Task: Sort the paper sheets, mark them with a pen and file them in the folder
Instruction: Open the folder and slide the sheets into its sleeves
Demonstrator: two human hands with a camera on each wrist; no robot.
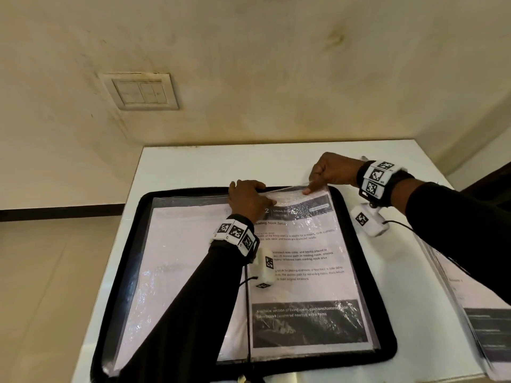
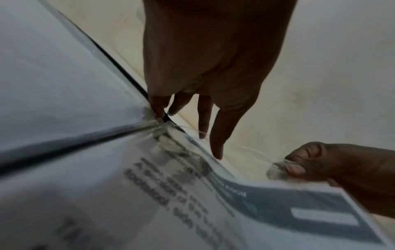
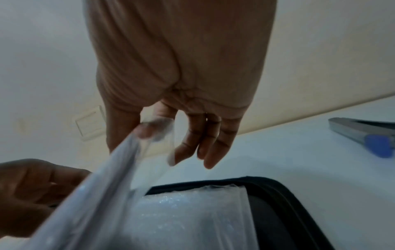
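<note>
A black zip folder [image 1: 132, 244] lies open on the white table [image 1: 193, 167], with clear plastic sleeves inside. The right-hand sleeve [image 1: 290, 193] holds a printed sheet [image 1: 304, 261] with grey bands. My right hand [image 1: 312, 186] pinches the sleeve's top edge between thumb and forefinger and lifts it slightly; the right wrist view shows that pinch on the clear sleeve [image 3: 162, 135]. My left hand [image 1: 249, 197] lies with straight fingers on the top of the folder near its spine, and its fingertips [image 2: 217, 150] touch the sleeve's upper edge.
More sleeved printed sheets [image 1: 470, 313] lie stacked at the table's right edge. A grey object with a blue part [image 3: 363, 133], possibly a pen, lies on the table to the right of the folder. A wall with a switch plate [image 1: 141, 91] stands behind the table.
</note>
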